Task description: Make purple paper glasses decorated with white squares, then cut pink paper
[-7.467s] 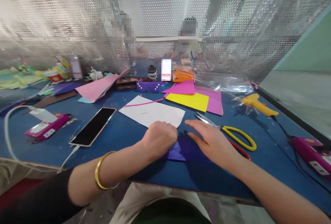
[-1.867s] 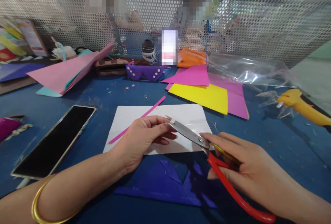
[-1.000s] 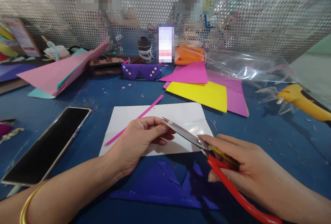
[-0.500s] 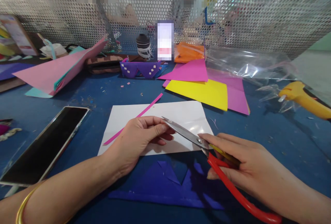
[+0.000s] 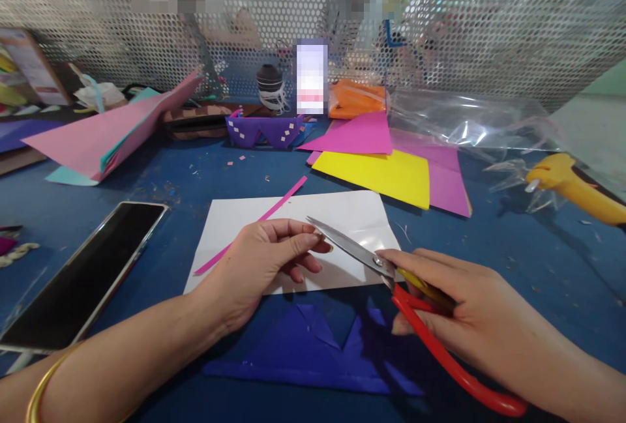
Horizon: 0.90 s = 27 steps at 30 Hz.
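Since half a second ago almost nothing has shifted: the scissors (image 5: 364, 255) sit a touch lower over the white sheet (image 5: 342, 214), blades closed. The right hand (image 5: 454, 306) grips their red and yellow handles, fingers wrapped round them. The left hand (image 5: 267, 260) pinches something tiny at the blade tip; what it is cannot be told. Just nearer than the white sheet lies folded blue paper (image 5: 313, 351) on the tabletop (image 5: 538, 260). A pink strip (image 5: 215, 259) crosses the sheet's left edge. A phone (image 5: 83, 273) lies left of it. No writing is legible.
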Each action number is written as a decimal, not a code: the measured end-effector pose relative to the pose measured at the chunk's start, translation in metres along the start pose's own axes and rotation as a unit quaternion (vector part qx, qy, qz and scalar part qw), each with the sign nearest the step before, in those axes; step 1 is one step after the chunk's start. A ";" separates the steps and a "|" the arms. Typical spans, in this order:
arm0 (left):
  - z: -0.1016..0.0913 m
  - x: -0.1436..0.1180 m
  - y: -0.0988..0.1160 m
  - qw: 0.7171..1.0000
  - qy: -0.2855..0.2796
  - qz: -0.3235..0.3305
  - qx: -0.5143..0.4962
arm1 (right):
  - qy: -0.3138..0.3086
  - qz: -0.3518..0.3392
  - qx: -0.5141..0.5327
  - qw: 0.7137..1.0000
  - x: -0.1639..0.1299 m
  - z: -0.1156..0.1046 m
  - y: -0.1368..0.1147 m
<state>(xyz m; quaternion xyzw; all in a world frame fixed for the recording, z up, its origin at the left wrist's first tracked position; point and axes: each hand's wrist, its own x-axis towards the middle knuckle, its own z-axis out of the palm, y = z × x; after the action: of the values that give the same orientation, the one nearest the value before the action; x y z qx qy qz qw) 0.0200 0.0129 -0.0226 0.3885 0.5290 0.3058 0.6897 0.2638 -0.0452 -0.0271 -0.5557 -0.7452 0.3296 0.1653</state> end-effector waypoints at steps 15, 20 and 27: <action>-0.004 0.003 -0.002 0.999 0.009 0.031 -0.040 | 0.016 -0.001 -0.056 0.998 -0.002 -0.003 0.003; -0.003 0.002 -0.003 0.998 0.008 0.031 -0.049 | 0.009 -0.001 -0.066 0.998 -0.003 -0.002 0.002; -0.005 0.003 -0.005 0.998 -0.004 0.037 -0.052 | 0.021 -0.012 -0.065 0.998 -0.001 -0.001 0.003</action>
<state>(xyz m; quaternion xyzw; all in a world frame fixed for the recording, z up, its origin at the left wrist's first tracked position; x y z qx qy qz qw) 0.0164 0.0141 -0.0291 0.3726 0.4949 0.3569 0.6992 0.2671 -0.0455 -0.0278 -0.5627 -0.7681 0.2670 0.1488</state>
